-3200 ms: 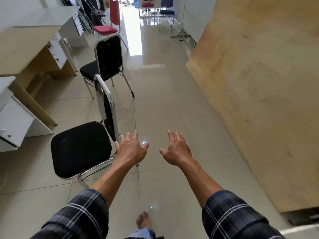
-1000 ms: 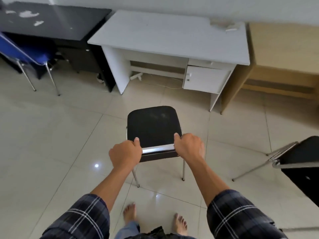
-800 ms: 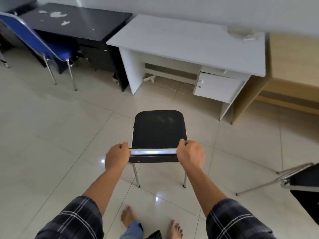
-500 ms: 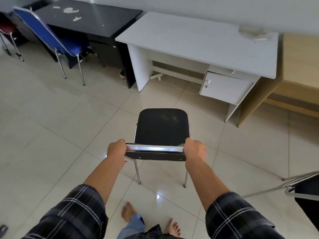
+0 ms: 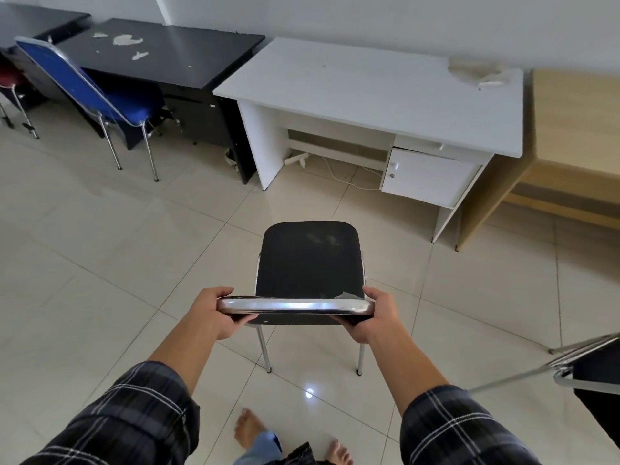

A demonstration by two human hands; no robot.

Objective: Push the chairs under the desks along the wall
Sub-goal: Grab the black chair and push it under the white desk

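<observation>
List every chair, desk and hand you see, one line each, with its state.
black chair: held, short of the white desk
left hand: gripping backrest
right hand: gripping backrest
blue chair: seat partly under black desk
white desk: cupboard door shut
second black chair: mostly out of frame

Second black chair (image 5: 593, 380) cut off at right edge; red chair (image 5: 10, 78) cropped at left.

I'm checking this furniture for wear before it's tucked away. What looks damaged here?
The black desk's top has pale patches where the surface has peeled. The white desk's far right corner is chipped too. The black padded chair shows a small tear beside the right hand.
</observation>
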